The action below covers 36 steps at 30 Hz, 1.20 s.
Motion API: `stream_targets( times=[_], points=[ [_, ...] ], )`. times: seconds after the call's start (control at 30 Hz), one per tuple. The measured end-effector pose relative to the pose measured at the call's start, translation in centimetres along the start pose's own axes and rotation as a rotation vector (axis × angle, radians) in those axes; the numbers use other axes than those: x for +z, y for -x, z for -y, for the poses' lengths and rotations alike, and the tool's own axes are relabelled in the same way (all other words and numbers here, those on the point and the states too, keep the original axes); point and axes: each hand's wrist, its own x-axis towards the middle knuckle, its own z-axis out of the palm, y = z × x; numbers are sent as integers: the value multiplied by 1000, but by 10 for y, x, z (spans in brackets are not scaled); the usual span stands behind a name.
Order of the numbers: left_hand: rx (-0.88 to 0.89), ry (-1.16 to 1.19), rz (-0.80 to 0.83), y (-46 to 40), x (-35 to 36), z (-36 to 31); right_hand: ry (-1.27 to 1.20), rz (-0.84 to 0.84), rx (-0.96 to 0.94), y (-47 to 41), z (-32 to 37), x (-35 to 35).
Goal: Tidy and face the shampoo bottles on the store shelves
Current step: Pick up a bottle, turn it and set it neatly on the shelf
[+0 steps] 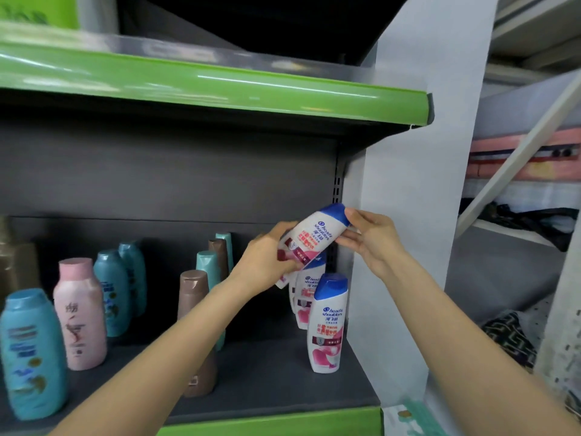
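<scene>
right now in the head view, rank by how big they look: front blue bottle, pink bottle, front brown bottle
1. front blue bottle
2. pink bottle
3. front brown bottle, though a forearm hides part of it, so its place against the pink one is unsure.

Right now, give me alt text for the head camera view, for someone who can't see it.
Two bare hands hold a tilted white Head & Shoulders bottle with a blue cap above a dark store shelf, the left hand at its base and the right hand at its cap. More Head & Shoulders bottles stand below; teal bottles, a pink bottle and brown bottles stand to the left.
</scene>
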Motion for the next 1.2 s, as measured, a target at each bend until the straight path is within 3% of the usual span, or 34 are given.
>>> stream_targets(
  times=[0.33, 0.57, 0.63, 0.73, 0.8, 0.87, 0.97, 1.2],
  points=[
    [90, -84, -164, 33, -24, -21, -185, -20, 141, 48, -5, 0],
    [307, -227, -217, 59, -29, -22, -222, -9, 192, 67, -9, 9],
    [255, -146, -217, 68, -31, -22, -306, -32, 155, 70, -12, 9],
    [16, 29, -207, 75, -36, -23, -402, -35, 95, 74, -17, 6],
    [-160, 259, -120, 76, -38, -22, -459, -18, 64, 77, -20, 3],
    [-209, 424, -2, 77, -36, -21, -489, 2, 53, 79, -24, 1],
    [-125, 360, -16, 79, -33, -17, -480, 72, 68, 83, -28, -5],
    [163, 121, -340, 83, -24, -5, -169, 192, 105, 87, -20, -14]
  ],
)
